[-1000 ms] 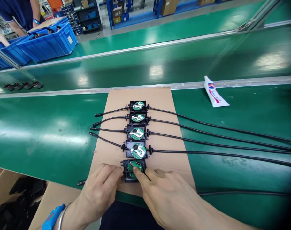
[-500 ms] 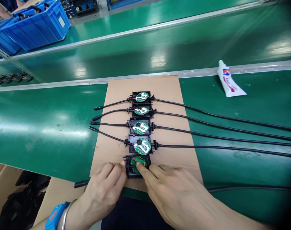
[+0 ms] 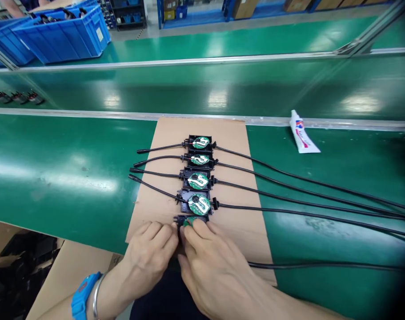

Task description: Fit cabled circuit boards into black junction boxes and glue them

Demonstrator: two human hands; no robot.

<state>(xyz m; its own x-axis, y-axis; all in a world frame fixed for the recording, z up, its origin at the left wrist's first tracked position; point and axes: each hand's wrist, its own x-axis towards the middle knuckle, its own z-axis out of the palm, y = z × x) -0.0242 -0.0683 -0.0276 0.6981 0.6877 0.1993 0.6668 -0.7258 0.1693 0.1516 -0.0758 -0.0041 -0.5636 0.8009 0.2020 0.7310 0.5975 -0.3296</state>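
The nearest black plastic housing (image 3: 180, 218) lies at the front of a cardboard sheet, a green circuit board (image 3: 188, 222) with a red wire inside. My left hand (image 3: 151, 251) is closed at its left end, curled around a short black cable now hidden by the fingers. My right hand (image 3: 210, 262) is closed over the housing, fingertips bent onto the board's near part; their exact grip is hidden. Beyond them, several more housings with boards stand in a row, such as this one (image 3: 185, 206). White paste marks their boards, and black cables run out both sides.
The cardboard sheet (image 3: 235, 240) lies on a green bench (image 3: 72, 186). A white tube (image 3: 302, 135) rests at the right near a metal rail. Long cables (image 3: 309, 213) stretch rightward. Blue bins (image 3: 65, 40) stand back left, near a person's arm. A carton of black parts (image 3: 9, 262) is lower left.
My right hand has gone from a stretched index finger on the board to bent fingers closer to my left hand. The view has shifted, and the short cable's end no longer shows.
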